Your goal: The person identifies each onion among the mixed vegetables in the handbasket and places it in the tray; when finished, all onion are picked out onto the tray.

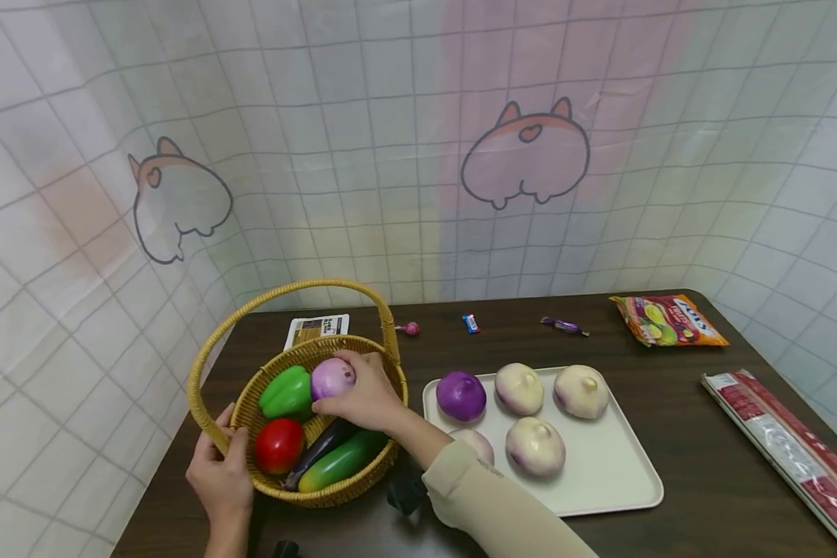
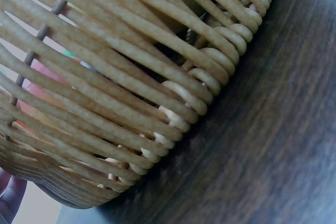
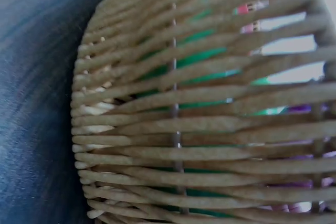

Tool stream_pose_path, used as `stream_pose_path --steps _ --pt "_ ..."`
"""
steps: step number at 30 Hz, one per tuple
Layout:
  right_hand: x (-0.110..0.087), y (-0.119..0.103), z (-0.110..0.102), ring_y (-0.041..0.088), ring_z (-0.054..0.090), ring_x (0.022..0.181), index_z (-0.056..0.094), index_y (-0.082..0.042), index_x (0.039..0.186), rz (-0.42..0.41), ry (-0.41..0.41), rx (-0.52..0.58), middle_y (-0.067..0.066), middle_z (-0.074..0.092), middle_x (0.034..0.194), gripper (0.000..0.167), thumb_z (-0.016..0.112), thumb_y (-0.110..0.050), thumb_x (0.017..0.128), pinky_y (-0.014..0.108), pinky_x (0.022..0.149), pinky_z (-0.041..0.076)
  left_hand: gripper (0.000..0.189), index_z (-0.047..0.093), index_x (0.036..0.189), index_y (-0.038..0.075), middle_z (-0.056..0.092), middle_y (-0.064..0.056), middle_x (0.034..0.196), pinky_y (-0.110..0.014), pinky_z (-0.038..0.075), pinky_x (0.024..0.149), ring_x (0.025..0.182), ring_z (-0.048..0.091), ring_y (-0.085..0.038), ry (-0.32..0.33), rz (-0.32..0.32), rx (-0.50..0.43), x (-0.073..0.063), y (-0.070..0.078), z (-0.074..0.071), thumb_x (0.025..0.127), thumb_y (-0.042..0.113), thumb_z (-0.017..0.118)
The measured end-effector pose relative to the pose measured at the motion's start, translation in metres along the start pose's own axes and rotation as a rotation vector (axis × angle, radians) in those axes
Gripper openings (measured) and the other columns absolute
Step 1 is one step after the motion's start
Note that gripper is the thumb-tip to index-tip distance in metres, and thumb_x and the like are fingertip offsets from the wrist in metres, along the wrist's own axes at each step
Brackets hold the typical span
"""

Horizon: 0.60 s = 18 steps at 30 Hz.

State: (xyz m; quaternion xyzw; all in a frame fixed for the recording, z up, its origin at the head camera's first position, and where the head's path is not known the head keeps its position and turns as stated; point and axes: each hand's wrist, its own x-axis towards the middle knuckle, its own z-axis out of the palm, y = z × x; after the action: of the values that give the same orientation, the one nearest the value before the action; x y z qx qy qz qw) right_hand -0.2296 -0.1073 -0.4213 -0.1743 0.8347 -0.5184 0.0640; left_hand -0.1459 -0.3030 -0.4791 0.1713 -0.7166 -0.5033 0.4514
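A wicker basket [image 1: 352,491] with a tall arched handle stands at the left of the table. The left hand [image 1: 225,477] grips its left side where handle and rim meet. Over the basket's inside, the right hand [image 1: 371,391] holds a pale purple onion [image 1: 331,378] between thumb and fingers. Around it in the basket lie a green bell pepper [image 1: 286,394], a red tomato [image 1: 279,446], a dark eggplant [image 1: 326,447] and a green cucumber [image 1: 343,463]. Both wrist views are filled mostly by the woven wall [image 2: 131,72]; the right hand's grip is hidden in the right wrist view.
Right of the basket, a white tray [image 1: 617,473] bears a dark purple onion [image 1: 461,396] and several whitish onions [image 1: 535,447]. Behind are a lollipop [image 1: 410,328], small wrapped candies [image 1: 471,323] and a printed card [image 1: 315,328]. A snack bag [image 1: 668,320] and long red-white package [image 1: 784,457] lie right.
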Motion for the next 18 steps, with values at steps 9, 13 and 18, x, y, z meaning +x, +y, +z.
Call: stream_pose_path --steps 9,13,18 --pt "-0.022 -0.005 -0.017 0.017 0.055 0.101 0.048 -0.024 0.133 -0.070 0.005 0.077 0.005 0.045 0.126 0.074 0.084 -0.035 0.069 0.034 0.081 0.050 0.011 0.072 0.095 -0.005 0.069 -0.015 0.115 -0.012 0.039 0.074 0.089 0.057 -0.002 -0.003 -0.015 0.014 0.001 -0.002 0.000 0.086 -0.002 0.065" --pt "-0.035 -0.007 -0.032 0.017 0.056 0.103 0.045 -0.020 0.132 -0.071 -0.012 0.135 0.004 0.047 0.125 0.074 0.084 -0.035 0.070 0.032 0.080 0.052 0.014 0.072 0.098 -0.003 0.069 -0.014 0.115 -0.012 0.039 0.073 0.089 0.057 -0.003 -0.007 -0.028 0.018 0.001 -0.002 0.000 0.087 -0.001 0.065" --pt "-0.051 -0.004 -0.048 0.017 0.057 0.103 0.042 -0.023 0.134 -0.090 -0.043 0.131 0.003 0.046 0.127 0.077 0.083 -0.038 0.070 0.030 0.078 0.053 0.011 0.071 0.096 -0.005 0.069 -0.014 0.117 -0.011 0.040 0.076 0.094 0.059 -0.001 -0.011 -0.032 0.019 0.000 -0.002 0.000 0.087 -0.001 0.065"
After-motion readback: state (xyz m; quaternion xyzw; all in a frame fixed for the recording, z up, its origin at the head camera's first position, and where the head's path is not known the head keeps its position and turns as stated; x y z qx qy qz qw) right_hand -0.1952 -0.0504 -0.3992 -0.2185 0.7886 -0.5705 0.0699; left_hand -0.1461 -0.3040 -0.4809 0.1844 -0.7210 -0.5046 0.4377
